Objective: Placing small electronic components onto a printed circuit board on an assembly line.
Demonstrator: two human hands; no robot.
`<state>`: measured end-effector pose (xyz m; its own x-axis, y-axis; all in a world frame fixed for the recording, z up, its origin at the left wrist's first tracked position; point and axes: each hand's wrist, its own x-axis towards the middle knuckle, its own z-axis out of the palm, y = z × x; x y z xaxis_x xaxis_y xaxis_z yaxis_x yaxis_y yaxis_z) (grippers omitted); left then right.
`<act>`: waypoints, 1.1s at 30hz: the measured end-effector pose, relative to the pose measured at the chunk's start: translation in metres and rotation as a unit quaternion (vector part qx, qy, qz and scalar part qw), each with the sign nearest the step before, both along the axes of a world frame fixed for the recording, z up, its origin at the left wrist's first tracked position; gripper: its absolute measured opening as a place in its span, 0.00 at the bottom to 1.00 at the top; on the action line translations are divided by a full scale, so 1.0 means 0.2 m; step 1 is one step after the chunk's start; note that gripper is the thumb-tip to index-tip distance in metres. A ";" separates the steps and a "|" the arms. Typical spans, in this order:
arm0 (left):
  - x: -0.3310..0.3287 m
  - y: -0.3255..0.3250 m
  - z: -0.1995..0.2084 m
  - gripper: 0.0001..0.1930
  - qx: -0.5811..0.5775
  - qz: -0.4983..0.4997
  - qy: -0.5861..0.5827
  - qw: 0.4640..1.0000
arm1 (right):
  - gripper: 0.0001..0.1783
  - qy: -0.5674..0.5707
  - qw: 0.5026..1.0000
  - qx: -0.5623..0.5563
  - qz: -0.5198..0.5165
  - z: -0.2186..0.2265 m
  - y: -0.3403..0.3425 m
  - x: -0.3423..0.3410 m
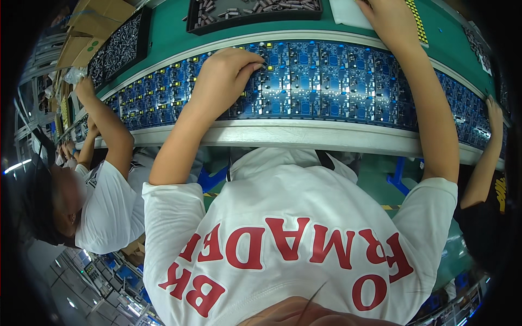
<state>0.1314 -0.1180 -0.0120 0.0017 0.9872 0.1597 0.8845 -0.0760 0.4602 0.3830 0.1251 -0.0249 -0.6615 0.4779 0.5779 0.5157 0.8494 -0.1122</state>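
Observation:
My left hand (pixel 231 73) is over the row of blue circuit boards (pixel 331 81). Its thumb and forefinger are pinched together above a board. Whatever small thing is between the fingertips is too tiny to make out. My right hand (pixel 387 22) reaches across the boards to the far side, beside a white sheet (pixel 348 13) and a block of yellow square parts (pixel 416 22). The upper picture edge cuts off most of its fingers, so their grip is hidden. Yellow square parts sit on many boards to the left; fewer show to the right.
A pale metal rail (pixel 315 133) runs along the boards' near side. Beyond them stand a black tray (pixel 255 19) of small cylindrical parts and another dark tray (pixel 119 46) of parts. Co-workers' arms reach in at the left (pixel 109 117) and right (pixel 485 146).

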 end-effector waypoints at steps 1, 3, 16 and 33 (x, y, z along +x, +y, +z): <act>0.01 0.00 0.00 0.07 0.012 -0.012 0.011 1.000 | 0.06 0.004 1.000 -0.004 -0.001 0.00 0.00 0.00; 0.01 0.00 0.00 0.07 0.024 -0.025 0.022 0.999 | 0.06 -0.001 1.000 -0.005 0.000 0.00 0.01 0.01; -0.01 0.00 -0.03 0.07 0.035 -0.038 0.021 0.998 | 0.07 -0.001 1.000 -0.015 -0.020 0.00 -0.01 0.00; -0.14 0.13 0.05 0.08 0.117 -0.054 0.071 0.989 | 0.10 0.028 0.993 -0.112 -0.020 0.04 -0.14 0.03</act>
